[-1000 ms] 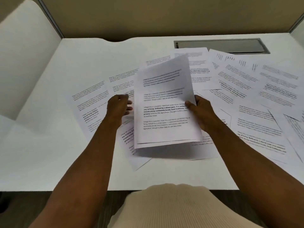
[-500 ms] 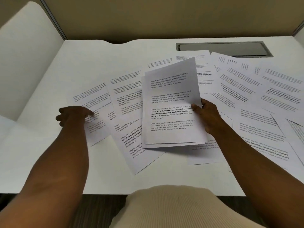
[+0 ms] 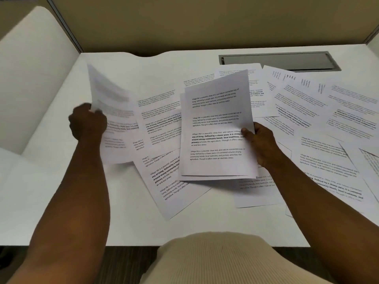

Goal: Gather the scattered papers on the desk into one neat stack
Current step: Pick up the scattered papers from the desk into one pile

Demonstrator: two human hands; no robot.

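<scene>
The left hand (image 3: 88,121) now has a single printed sheet (image 3: 111,111) pinched at its left edge and lifted off the worktop (image 3: 61,201) — half a second ago that hand was only pressing flat on a page at the left of the spread, and a second ago it was beside the held stack. The sheet is tilted up and motion-blurred at centre-left of the frame, so it is evidently on the move.

The right hand (image 3: 259,144) has not shifted its job: fingers closed on the right edge of the small gathered stack (image 3: 217,128), thumb on top, holding it raised at frame centre with its lower edges slightly uneven.

This reads as one more page collected, with the likely next step being to carry it right and lay it on the stack. Most of the work remains — loose papers (image 3: 320,124) fan thickly across the right half of the frame, and several overlapping pages (image 3: 166,171) lie below centre, between the two arms.
</scene>
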